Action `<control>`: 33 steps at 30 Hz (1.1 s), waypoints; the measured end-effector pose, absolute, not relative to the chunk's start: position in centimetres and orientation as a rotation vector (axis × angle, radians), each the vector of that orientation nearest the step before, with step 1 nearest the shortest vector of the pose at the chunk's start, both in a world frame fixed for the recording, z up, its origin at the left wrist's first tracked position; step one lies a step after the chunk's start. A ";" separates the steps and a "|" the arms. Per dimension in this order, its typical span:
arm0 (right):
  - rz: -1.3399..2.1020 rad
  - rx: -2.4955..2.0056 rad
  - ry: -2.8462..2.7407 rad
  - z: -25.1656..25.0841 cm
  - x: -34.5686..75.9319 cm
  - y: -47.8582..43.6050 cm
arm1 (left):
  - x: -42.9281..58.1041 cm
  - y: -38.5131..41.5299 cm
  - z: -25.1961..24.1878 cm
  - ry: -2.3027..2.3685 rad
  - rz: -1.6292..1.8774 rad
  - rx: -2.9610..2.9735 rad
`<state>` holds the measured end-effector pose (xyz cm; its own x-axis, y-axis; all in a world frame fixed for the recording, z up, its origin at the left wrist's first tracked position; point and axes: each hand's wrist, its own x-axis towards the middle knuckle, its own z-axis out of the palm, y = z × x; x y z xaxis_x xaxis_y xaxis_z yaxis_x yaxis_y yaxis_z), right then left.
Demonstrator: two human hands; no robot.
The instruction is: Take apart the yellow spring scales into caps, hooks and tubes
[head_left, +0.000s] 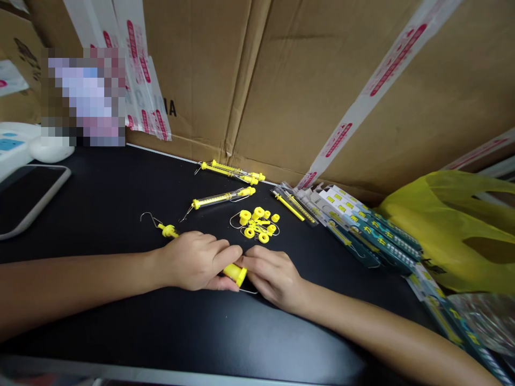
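My left hand [201, 261] is wrapped round a yellow spring scale [233, 273], held low over the black table [161, 327]. Its wire hook [149, 216] sticks out on the far left, past my knuckles. At the other end, the fingers of my right hand [273, 276] pinch close to the yellow cap, where a bent metal wire shows below them. My fingertips hide most of that joint. Just beyond my hands lies a small pile of yellow caps, rings and wire loops [257, 224]. Farther back rest several more spring scales [223, 198] with clear tubes.
Clear tubes with yellow strips [295, 206] lie beside printed packages [362, 225] on the right. A yellow plastic bag [450, 225] sits behind those. At the left are a phone [32, 195] and a white device [52, 149]. Large taped cardboard boxes [322, 69] wall off the back.
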<state>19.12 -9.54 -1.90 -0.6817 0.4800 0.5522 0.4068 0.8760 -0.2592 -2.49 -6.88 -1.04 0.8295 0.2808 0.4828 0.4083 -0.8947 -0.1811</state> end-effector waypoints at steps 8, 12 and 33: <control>0.425 -0.701 -2.406 -1.4 18.6 -9.6 | -2.2 -7.0 -0.7 -0.560 -0.680 -2.732; 0.561 -0.752 -2.417 -1.0 18.5 -9.6 | -2.3 -6.8 -0.7 -0.567 -0.732 -2.649; 0.628 -1.086 -2.228 -1.0 18.8 -9.1 | -2.1 -6.5 -0.7 -0.546 -0.763 -2.575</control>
<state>18.79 -9.13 -0.99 -0.5031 0.8142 0.2898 0.5430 0.5587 -0.6269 -2.06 -6.47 -0.69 0.7749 0.2510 0.5801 0.4683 -0.8444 -0.2601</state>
